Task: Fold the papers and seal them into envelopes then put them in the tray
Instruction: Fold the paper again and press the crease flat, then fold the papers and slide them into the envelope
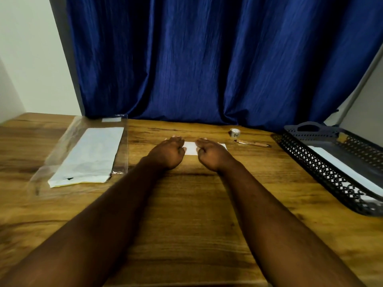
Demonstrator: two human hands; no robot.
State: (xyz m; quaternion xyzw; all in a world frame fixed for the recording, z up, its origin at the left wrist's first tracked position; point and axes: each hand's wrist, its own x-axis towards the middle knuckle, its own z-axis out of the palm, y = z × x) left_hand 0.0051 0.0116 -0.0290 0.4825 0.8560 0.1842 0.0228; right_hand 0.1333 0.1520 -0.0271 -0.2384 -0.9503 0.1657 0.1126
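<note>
Desk (186, 204) layout: paper (191, 147) lies flat at centre, toward the back edge. Left hand (169, 151) rests on its left part, right hand (211, 154) on its right part, a strip of paper showing between them. Far left: envelopes (87, 156) stacked inside a sleeve (62, 148). Right of the paper: tape (235, 132) behind, pen (251, 143) just before it. Far right: tray (323, 168) (one envelope (342, 166) lying in it). Curtain (196, 59) hangs behind the desk.
</note>
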